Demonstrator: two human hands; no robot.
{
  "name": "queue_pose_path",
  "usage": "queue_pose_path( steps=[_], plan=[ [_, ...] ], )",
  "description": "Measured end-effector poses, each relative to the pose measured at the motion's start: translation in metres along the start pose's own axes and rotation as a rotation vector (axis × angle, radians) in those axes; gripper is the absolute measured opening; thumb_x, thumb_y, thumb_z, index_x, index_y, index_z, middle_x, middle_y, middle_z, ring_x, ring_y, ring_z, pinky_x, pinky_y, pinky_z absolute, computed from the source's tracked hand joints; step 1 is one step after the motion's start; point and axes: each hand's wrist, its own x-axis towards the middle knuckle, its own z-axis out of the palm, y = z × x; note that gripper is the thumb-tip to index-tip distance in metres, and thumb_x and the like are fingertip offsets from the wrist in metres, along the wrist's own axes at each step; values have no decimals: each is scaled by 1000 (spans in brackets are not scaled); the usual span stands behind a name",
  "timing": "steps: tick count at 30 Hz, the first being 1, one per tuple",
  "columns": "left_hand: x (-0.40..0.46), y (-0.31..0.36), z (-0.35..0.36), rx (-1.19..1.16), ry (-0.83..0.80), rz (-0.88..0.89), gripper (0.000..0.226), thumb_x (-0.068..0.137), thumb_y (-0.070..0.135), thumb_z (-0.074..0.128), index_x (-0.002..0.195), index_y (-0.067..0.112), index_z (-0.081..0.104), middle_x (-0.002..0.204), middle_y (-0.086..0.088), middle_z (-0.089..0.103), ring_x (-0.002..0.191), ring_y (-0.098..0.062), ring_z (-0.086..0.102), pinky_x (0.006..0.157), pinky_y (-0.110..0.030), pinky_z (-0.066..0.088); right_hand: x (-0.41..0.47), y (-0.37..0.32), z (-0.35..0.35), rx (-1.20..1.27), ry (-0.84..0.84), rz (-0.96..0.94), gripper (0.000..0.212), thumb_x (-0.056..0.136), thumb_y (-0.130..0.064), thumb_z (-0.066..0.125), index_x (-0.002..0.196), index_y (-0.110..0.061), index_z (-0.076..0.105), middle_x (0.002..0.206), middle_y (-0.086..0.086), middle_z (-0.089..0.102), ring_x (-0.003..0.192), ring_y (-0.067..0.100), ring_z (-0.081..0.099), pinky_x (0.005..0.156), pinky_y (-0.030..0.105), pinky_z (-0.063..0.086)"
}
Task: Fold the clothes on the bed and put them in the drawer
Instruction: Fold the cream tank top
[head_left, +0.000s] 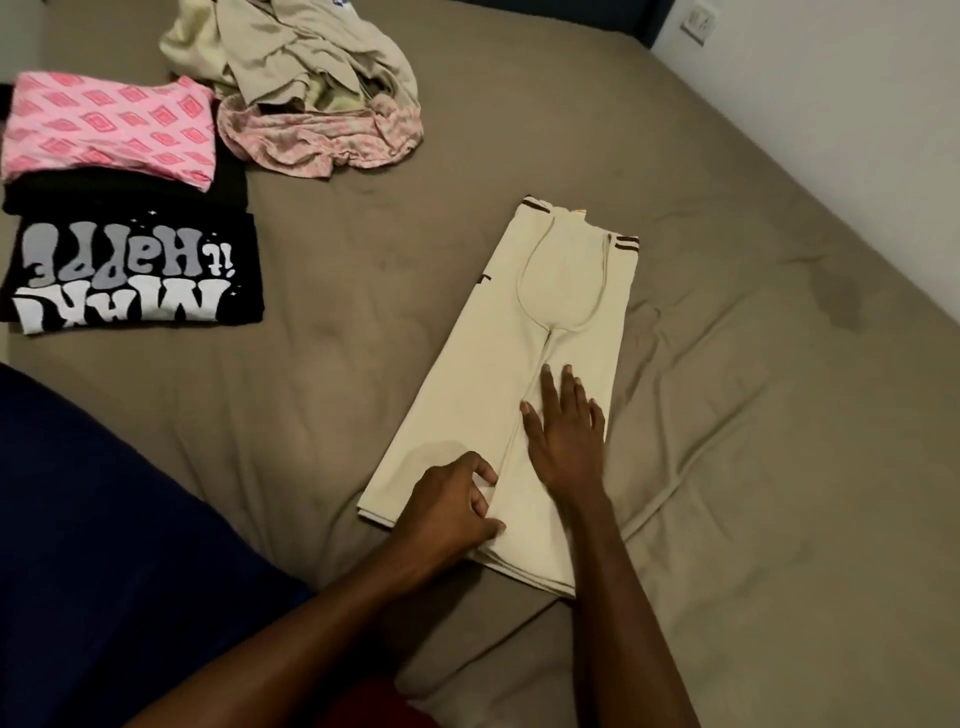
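A cream shirt with brown-striped cuffs lies folded into a long strip on the brown bed, its sleeves turned in. My right hand presses flat on its lower half with the fingers straight. My left hand pinches the fabric at the fold near the shirt's bottom edge, fingers curled. A folded black shirt with white and grey letters and a folded pink patterned garment on a black one lie at the left. No drawer is in view.
A heap of unfolded beige and pink clothes lies at the back of the bed. A white wall with a socket runs along the right. A dark blue cloth covers the near left.
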Motion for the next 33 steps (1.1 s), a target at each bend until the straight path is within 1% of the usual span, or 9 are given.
queue_pose_path(
  steps=[6,9,13,17,21,24,26,29,33],
  plan=[
    [-9,-9,-15,-59,-54,5,50,66,15,93,103,19,60,66,5,73,61,-7,68,70,-31,58,-42,-8,-8,-8,-4,57,66,107,-61,15,166,-32,11,173,9,9,159,26,13,126,49,18],
    [-7,-12,-22,-127,-73,-6,45,71,2,88,103,15,59,66,-2,73,57,-17,72,63,-37,62,-86,-17,-8,11,24,112,65,107,-61,15,166,-33,7,174,3,0,160,20,2,128,48,10],
    [-4,-5,-34,-5,-165,10,35,80,7,82,104,18,60,70,-2,73,60,-15,73,62,-32,61,-125,-29,-10,33,39,156,67,107,-60,14,166,-32,0,174,-1,-5,160,15,-5,129,46,8],
    [21,12,-79,432,-106,263,31,82,14,77,109,24,66,92,5,72,87,-15,67,74,-30,52,-152,-33,-17,118,11,120,65,107,-60,17,165,-37,0,173,-7,-7,159,9,-7,129,40,3],
    [53,-4,-136,872,-36,572,59,78,3,63,135,20,57,118,-3,61,108,-26,60,81,-35,49,-163,-13,-37,525,185,101,46,112,-23,41,158,-25,42,169,-4,28,157,13,21,127,38,20],
    [63,-41,-153,1124,-3,894,65,71,7,70,135,8,58,130,-18,60,109,-36,62,74,-40,57,-155,26,-41,363,257,136,59,95,-12,35,148,-24,56,162,5,41,149,31,38,121,46,31],
    [64,-57,-156,1318,-83,1053,53,85,16,54,137,6,59,138,-20,59,116,-34,63,82,-38,59,-147,43,-37,320,208,116,60,90,-15,42,145,-32,59,163,7,39,147,33,38,118,49,33],
    [60,-68,-158,1321,-179,1186,52,98,31,37,137,9,61,139,-14,62,125,-29,61,98,-36,54,-141,57,-29,365,153,62,64,93,2,62,140,-41,62,166,2,35,149,25,35,118,49,34],
    [63,-80,-149,1301,-186,1218,52,101,38,39,142,12,56,146,-14,56,136,-29,53,108,-39,42,-141,55,-37,471,101,58,35,96,-36,59,128,-43,70,167,-4,33,152,21,29,120,46,30]
  ],
)
